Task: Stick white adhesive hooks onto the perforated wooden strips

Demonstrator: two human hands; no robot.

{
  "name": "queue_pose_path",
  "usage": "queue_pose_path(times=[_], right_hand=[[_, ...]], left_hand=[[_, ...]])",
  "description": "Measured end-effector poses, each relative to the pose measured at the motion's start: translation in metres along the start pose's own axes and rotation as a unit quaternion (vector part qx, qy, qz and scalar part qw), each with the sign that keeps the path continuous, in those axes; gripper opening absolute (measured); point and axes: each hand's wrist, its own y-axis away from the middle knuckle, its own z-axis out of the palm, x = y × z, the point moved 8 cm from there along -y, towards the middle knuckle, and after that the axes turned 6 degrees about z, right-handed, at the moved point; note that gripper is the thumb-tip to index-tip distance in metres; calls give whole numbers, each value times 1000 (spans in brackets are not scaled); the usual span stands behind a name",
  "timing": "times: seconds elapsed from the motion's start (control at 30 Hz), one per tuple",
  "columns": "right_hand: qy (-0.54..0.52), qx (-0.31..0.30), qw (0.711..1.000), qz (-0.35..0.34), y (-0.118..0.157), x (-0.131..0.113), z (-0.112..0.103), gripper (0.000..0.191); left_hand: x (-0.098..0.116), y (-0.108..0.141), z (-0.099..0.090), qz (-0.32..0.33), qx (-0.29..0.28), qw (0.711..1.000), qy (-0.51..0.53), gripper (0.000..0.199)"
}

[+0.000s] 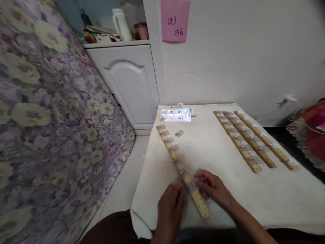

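A long, narrow tan strip with rows of holes (199,202) lies slantwise on the cloth-covered table. Several small clear plastic cards with shiny metal pieces are set along it, such as the upper card (174,148). My left hand (170,205) rests at the strip's left side near its lower end, fingers curled together; whatever they hold is hidden. On the other side, my right hand (213,187) has bent fingers at the edge of a clear plastic card (193,188) lying across the strip. One loose clear card (179,133) lies beside the strip's upper end.
Three similar strips with cards lie at the right: a left one (238,142), a middle one (250,138) and a right one (267,141). Clear packaging (175,115) sits at the table's back edge. A floral curtain (58,135) hangs at left, beside a white cabinet (129,84).
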Motion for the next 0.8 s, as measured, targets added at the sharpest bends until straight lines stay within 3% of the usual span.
queue_pose_path(times=[0.3,0.8], right_hand=[[28,19,999,8,2,0,-2,17],[31,31,999,5,0,2,-4,17]], left_hand=[[8,-1,6,25,-21,999,-5,21],[-3,3,15,35,-14,998,-45,33]])
